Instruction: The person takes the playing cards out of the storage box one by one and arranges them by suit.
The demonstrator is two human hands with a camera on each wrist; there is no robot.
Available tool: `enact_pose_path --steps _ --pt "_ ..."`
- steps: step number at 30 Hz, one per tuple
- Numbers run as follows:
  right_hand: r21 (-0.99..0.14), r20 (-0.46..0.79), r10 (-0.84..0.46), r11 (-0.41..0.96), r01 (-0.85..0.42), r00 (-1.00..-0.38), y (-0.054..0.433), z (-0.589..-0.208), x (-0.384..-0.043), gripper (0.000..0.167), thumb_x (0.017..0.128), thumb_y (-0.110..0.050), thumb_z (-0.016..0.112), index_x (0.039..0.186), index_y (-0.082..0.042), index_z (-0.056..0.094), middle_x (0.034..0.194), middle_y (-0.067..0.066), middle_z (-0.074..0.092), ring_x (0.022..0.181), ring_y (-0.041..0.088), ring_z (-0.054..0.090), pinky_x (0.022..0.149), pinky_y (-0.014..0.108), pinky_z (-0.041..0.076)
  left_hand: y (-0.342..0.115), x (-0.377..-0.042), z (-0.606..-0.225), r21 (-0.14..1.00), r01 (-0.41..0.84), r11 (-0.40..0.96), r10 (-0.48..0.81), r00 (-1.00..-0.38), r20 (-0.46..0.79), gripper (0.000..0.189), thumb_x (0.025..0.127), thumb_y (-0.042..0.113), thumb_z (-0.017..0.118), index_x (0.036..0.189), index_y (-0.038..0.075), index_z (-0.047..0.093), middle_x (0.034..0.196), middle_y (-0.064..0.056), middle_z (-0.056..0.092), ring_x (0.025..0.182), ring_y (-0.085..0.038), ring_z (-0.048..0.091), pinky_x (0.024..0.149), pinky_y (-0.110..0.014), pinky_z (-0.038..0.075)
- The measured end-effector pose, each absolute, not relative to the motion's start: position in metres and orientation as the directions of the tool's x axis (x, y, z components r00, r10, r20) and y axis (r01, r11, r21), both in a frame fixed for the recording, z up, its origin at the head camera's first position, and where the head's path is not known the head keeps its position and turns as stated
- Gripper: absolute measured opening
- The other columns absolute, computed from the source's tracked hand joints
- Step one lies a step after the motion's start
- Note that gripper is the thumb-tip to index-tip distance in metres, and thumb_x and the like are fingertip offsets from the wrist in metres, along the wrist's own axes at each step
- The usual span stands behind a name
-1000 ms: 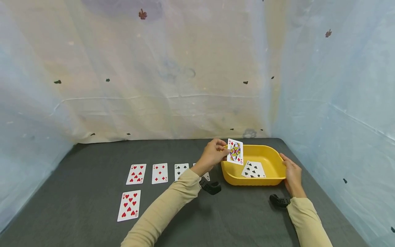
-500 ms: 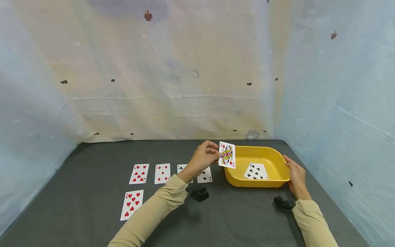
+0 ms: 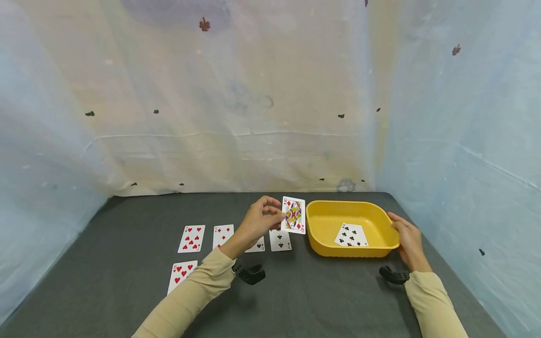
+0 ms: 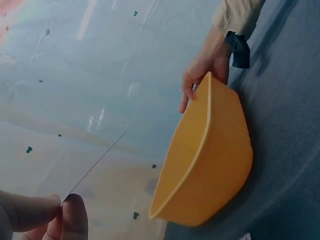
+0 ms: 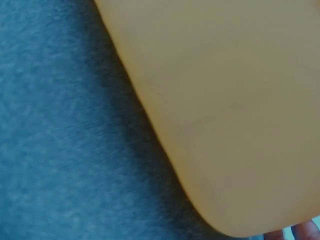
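A queen of diamonds playing card [image 3: 293, 216] is pinched between the thumb and fingers of my left hand [image 3: 258, 220], face toward the head camera, raised above the table just left of the yellow tub [image 3: 352, 252]. Seen edge-on in the left wrist view, the playing card [image 4: 95, 166] is a thin line. At the tub's right end my right hand [image 3: 407, 239] grips the rim. Inside the tub lies a face-up clubs card [image 3: 351, 234]. The right wrist view is mostly filled by the tub's wall [image 5: 230, 110], with fingertips at the bottom edge.
On the dark table [image 3: 321, 295], a row holds a seven of hearts [image 3: 191, 239], a diamonds card [image 3: 222, 234], a spades card [image 3: 258, 246] and a clubs card [image 3: 280, 241]. Below it is an eight of hearts [image 3: 181, 273]. My left arm partly covers some. Sheeting [image 3: 253, 94] hangs behind.
My left hand has carried the queen of diamonds leftward from over the tub's left rim to beside it. The right hand stays on the rim.
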State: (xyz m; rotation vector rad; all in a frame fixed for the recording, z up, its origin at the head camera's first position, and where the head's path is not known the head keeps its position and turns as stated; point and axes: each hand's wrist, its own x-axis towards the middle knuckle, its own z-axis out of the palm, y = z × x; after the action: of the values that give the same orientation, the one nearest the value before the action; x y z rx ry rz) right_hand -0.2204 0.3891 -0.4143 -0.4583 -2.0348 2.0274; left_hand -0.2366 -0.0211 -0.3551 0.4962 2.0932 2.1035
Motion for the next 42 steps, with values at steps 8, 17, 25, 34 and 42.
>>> enact_pose_path --steps 8,17,25,34,42 --pt "-0.999 -0.045 0.361 -0.002 0.048 -0.931 0.389 -0.414 -0.224 0.050 0.101 -0.014 0.049 0.147 0.001 0.036 0.115 -0.008 0.057 0.088 -0.004 0.061 0.075 0.021 0.052 -0.044 -0.229 -0.359 0.994 0.102 -0.032 0.291 -0.951 0.107 0.030 0.089 -0.002 0.067 0.115 0.000 0.053 0.092 -0.012 0.060 0.077 -0.022 0.063 0.073 -0.039 0.055" --pt "-0.995 -0.099 0.380 -0.022 0.098 -0.920 0.388 -0.418 -0.225 0.049 0.103 -0.020 0.044 0.149 -0.006 0.036 0.155 0.011 0.028 0.103 0.000 0.054 0.076 0.018 0.050 -0.077 -0.224 -0.365 0.993 0.114 0.006 0.266 -0.958 0.108 0.031 0.091 0.001 0.066 0.118 -0.001 0.052 0.095 -0.014 0.059 0.082 -0.027 0.063 0.076 -0.043 0.054" --pt "-0.998 -0.067 0.400 -0.022 0.063 -0.914 0.385 -0.420 -0.223 0.047 0.102 -0.018 0.042 0.147 -0.005 0.038 0.154 0.006 0.032 0.119 0.008 0.049 0.077 0.015 0.049 -0.098 -0.215 -0.367 0.993 0.109 0.035 0.257 -0.962 0.097 0.032 0.092 0.004 0.066 0.119 -0.001 0.050 0.097 -0.014 0.059 0.084 -0.026 0.064 0.079 -0.045 0.053" --pt "-0.998 -0.002 0.425 0.061 0.030 -0.905 0.382 -0.423 -0.224 0.045 0.103 -0.018 0.040 0.146 -0.003 0.041 0.153 0.008 0.034 0.135 0.020 0.037 0.076 0.011 0.046 -0.114 -0.205 -0.370 0.996 0.085 0.022 0.243 -0.967 0.077 0.034 0.091 0.002 0.066 0.119 -0.003 0.049 0.096 -0.014 0.059 0.077 -0.023 0.063 0.070 -0.032 0.053" --pt "-0.997 0.013 0.436 0.078 0.024 -0.900 0.382 -0.424 -0.224 0.045 0.103 -0.018 0.041 0.145 -0.003 0.042 0.152 0.009 0.035 0.134 0.019 0.039 0.076 0.011 0.046 -0.136 -0.194 -0.377 0.998 0.037 0.046 0.208 -0.978 0.027 0.036 0.091 0.002 0.066 0.122 -0.004 0.047 0.098 -0.015 0.058 0.084 -0.026 0.062 0.074 -0.036 0.054"
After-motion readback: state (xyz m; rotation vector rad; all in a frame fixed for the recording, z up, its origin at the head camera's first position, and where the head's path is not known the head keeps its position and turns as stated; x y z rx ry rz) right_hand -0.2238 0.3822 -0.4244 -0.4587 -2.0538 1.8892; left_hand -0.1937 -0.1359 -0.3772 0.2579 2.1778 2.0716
